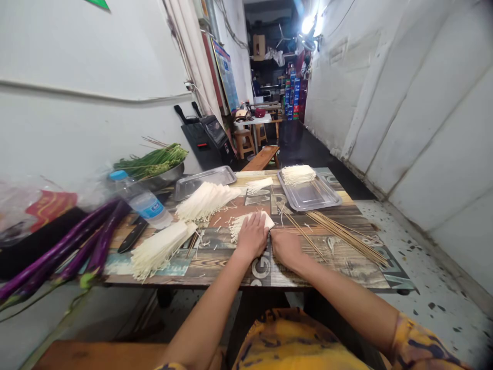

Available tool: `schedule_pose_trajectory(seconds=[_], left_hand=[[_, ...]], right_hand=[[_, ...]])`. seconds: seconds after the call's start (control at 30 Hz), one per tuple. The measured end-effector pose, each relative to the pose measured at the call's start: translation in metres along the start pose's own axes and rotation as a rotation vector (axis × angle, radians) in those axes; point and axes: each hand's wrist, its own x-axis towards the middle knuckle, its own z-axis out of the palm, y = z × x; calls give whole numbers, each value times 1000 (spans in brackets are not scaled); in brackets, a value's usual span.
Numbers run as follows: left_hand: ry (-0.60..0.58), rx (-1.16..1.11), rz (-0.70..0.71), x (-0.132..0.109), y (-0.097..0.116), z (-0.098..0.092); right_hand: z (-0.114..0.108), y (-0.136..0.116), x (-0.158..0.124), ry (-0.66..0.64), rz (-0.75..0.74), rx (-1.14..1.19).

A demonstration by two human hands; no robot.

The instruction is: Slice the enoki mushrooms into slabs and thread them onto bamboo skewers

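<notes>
My left hand (252, 235) lies flat on a small bunch of enoki mushrooms (238, 228) and presses it to the table. Close to its right, my right hand (285, 247) is closed at the bunch's cut end; what its fingers hold is hidden. Beyond my left hand is a large heap of enoki (208, 199), with a smaller bunch (259, 185) behind it. Another thick bundle of enoki (162, 247) sits at the left. Bamboo skewers (346, 236) are spread to the right, and skewered enoki (298, 174) rests on a clear tray (321, 198).
At the left are purple eggplants (73, 244), a black-handled knife (133, 236), a water bottle (148, 205) and a metal bowl (169, 177) of greens. A second clear tray (206, 182) lies at the back. A wooden bench (263, 158) stands beyond the table.
</notes>
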Motion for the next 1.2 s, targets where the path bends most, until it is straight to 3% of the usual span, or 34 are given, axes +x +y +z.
schedule_pose_trajectory(seconds=[0.2,0.5,0.6,0.67,0.77,0.87,1.03,1.2], left_hand=[[-72,6,1,-1,-1,-1],[-62,25,-2,2,1,0],[15,24,25,-5,0,-3],[138,11,35,-16,-2,-4],[340,-21,-42,-39,-9,-1],[462,-40,-151,-60,-18,5],[460,-45,-148,-67,-24,13],[454,-34,-118,-64,-23,17]], right_hand=[[-3,0,-6,-38,-56,-44],[-5,-3,-19,-53,-69,-64],[-8,0,-17,-24,-65,-77],[-15,4,-12,13,-71,-90],[-33,10,3,108,-176,-111],[-58,21,27,212,-263,-146],[-94,59,80,353,-89,-147],[-107,112,132,429,64,-120]])
